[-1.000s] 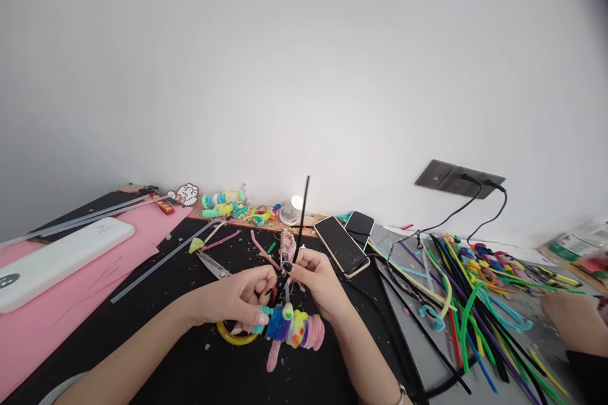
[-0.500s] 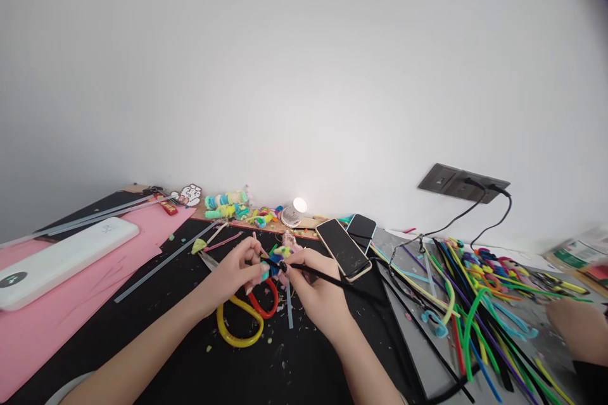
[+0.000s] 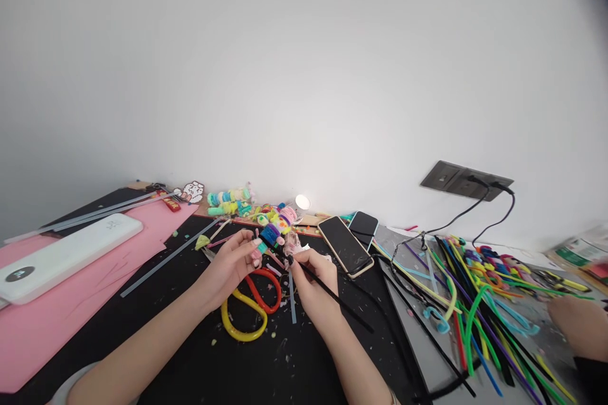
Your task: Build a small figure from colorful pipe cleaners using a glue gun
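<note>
My left hand pinches the near end of a small colourful pipe-cleaner figure, banded in teal, blue, purple, yellow and pink. A black pipe cleaner is held between the fingers of my right hand, its long tail slanting down to the right. Its other end reaches toward the blue part of the figure; whether it wraps around there I cannot tell. Just below my left hand lie scissors with one yellow and one red handle loop, their blades partly hidden by the hand.
Two phones lie beyond my right hand. Many loose pipe cleaners cover the grey board on the right, near another person's hand. A white power bank rests on pink sheets at left. Cords hang from a wall socket.
The figure has been tilted up and now shows more fully between my hands. My right hand has shifted slightly down, and the black pipe cleaner slants more steeply. The view has moved slightly.
</note>
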